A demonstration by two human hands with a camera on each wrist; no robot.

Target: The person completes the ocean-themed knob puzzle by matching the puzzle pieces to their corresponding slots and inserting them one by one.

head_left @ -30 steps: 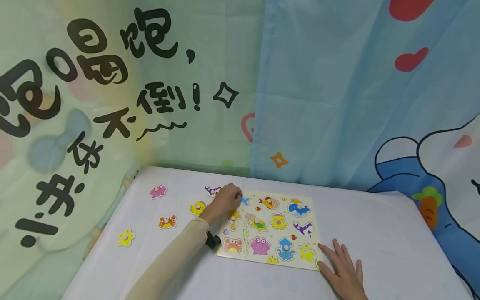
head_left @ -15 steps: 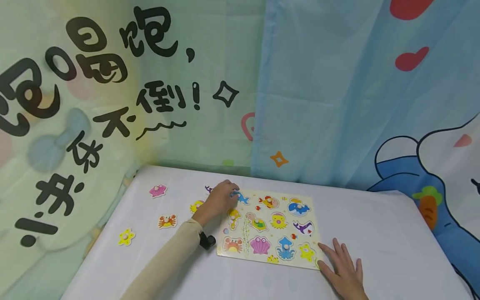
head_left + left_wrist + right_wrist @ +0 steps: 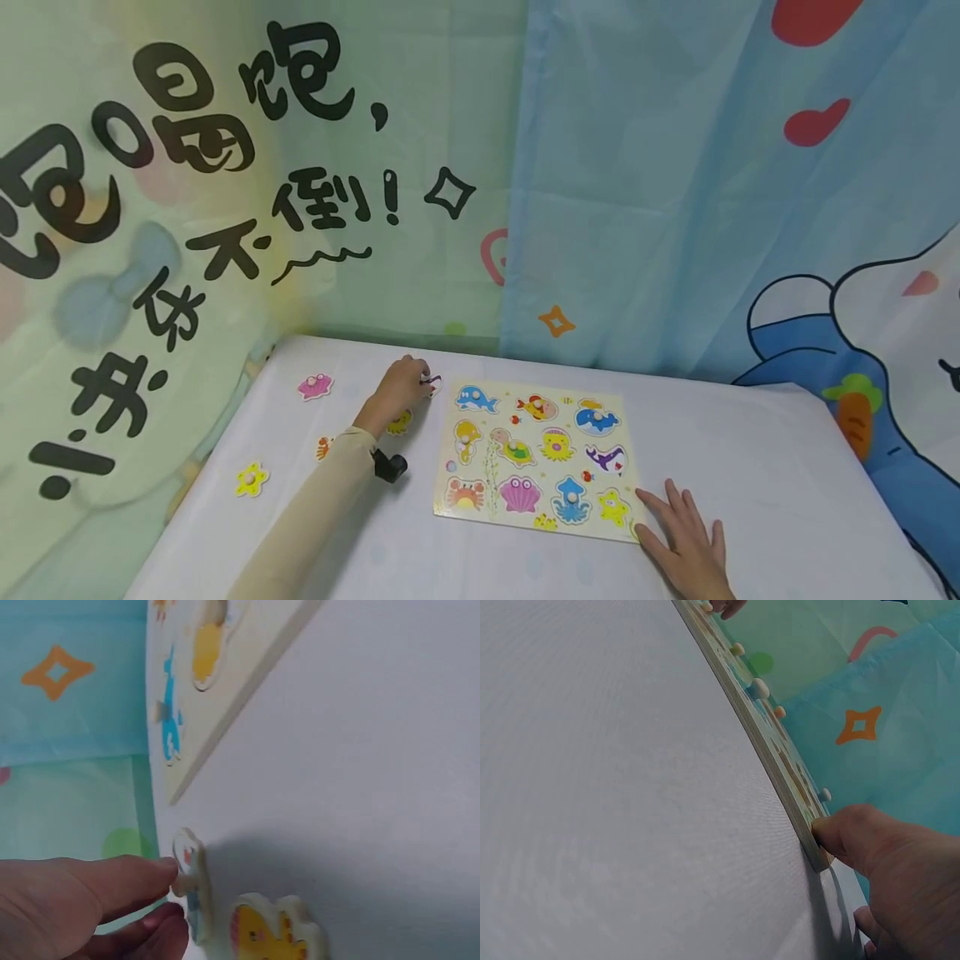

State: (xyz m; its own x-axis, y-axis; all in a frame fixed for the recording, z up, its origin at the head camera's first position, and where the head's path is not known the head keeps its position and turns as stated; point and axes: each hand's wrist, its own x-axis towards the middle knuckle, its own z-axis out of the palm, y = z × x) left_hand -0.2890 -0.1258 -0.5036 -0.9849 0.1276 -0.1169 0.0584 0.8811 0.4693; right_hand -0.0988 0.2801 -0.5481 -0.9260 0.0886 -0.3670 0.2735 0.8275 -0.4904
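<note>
The left hand (image 3: 71, 900) pinches the small peg of a thin, light, stiff whale piece (image 3: 191, 889), probably wooden, lying on the table between its fingertips, while the right hand (image 3: 686, 542) rests flat-fingered against the puzzle board (image 3: 536, 454).

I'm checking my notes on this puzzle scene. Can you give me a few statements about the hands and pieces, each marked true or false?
1. The left hand pinches the peg of a loose piece on the table beside the board. True.
2. The right hand lifts the board off the table. False: the board lies flat, and the hand rests at its near right corner.
3. The blue fish sits in the board's far left slot. True.
4. The pink shell piece is in the left hand. False: it lies apart on the table, left of that hand.
</note>
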